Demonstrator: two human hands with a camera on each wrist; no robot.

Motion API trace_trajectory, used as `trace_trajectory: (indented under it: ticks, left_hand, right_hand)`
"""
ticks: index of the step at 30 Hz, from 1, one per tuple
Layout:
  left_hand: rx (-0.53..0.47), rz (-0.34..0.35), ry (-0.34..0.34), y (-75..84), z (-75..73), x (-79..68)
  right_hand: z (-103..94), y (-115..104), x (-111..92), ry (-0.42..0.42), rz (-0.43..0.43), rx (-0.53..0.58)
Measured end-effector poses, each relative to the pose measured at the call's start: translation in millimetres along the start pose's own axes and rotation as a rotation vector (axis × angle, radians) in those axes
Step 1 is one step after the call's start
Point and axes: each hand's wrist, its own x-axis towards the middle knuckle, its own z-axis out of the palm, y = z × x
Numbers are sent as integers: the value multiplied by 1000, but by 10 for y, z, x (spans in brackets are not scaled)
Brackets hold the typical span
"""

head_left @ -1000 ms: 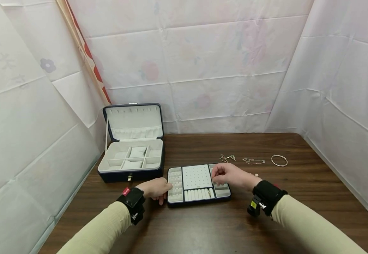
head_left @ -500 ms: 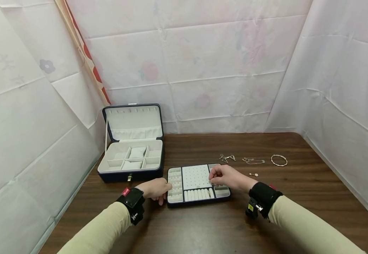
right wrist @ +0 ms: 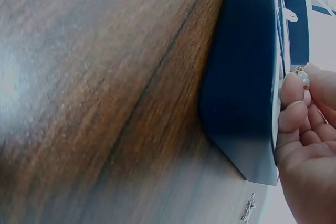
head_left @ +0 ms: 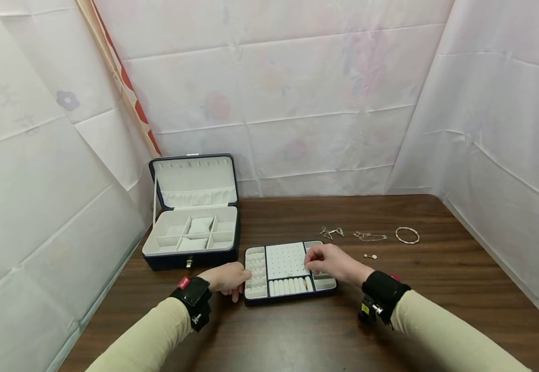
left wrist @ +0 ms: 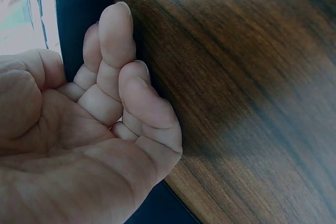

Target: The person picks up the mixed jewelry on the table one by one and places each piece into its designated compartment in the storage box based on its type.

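Observation:
A flat, navy-rimmed jewelry tray [head_left: 292,296] lies in front of me, with a white dotted earring panel [head_left: 286,260] in its middle. My left hand [head_left: 226,277] grips the tray's left edge, thumb over the rim and bent fingers against the dark side. My right hand [head_left: 333,262] is over the panel's right edge. Its thumb and forefinger pinch a small earring [right wrist: 303,76] with a gold part and a pale, sparkling end, seen in the right wrist view. Below the panel, a ring [head_left: 305,282] stands in the row of white ring rolls.
An open navy jewelry box [head_left: 190,258] with white compartments and small cushions stands behind left. On the brown table [head_left: 292,336] lie a chain [head_left: 332,233], a thinner chain [head_left: 370,236], a small earring [head_left: 370,257] and a bangle [head_left: 407,235].
My right hand has shifted slightly left, from the tray's right compartments to the panel's right edge, uncovering the small earring on the table. My left hand stays at the tray.

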Motion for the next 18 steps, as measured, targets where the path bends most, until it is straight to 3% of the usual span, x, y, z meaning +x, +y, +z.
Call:
trace_trajectory:
  ticks: [18]
  left_hand:
    - [4, 4, -10, 32, -22, -32]
  right_hand:
    - [52, -2, -9, 41, 21, 23]
